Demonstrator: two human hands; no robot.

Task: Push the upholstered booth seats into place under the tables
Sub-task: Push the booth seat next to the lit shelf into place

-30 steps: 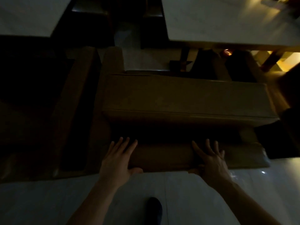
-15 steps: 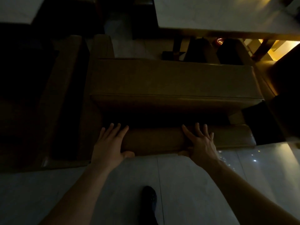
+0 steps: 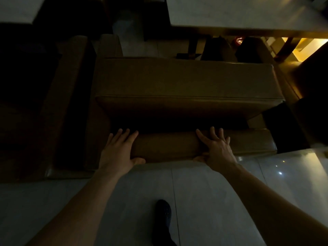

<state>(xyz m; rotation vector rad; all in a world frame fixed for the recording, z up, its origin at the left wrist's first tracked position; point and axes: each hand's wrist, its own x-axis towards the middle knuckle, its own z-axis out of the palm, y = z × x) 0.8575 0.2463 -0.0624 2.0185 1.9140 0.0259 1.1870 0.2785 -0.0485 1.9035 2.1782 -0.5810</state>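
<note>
Nearest the camera, a dark shoe (image 3: 163, 213) stands on the pale tiled floor (image 3: 204, 201), just short of the booth seat (image 3: 177, 86); the leg above it is cut off by the bottom edge. Both bare forearms reach forward to the padded backrest (image 3: 168, 146) of the seat. The left hand (image 3: 118, 150) lies flat over the backrest's top near its left end, fingers (image 3: 124, 137) straight and spread, thumb hooked down the near face. The right hand (image 3: 215, 148) presses toward the backrest's right part, fingers spread over the top, thumb tucked under on the near side; neither hand curls round anything.

Beyond the backrest a deep shadow hides where it meets the brown seat cushion. The cushion's far edge lies close to the pale worktop (image 3: 239, 13), whose underside and leg are too dark to read. Left of the seat, another bench (image 3: 58, 103) fades into blackness. A small red glow (image 3: 238, 40) shows beyond the seat's far right corner.
</note>
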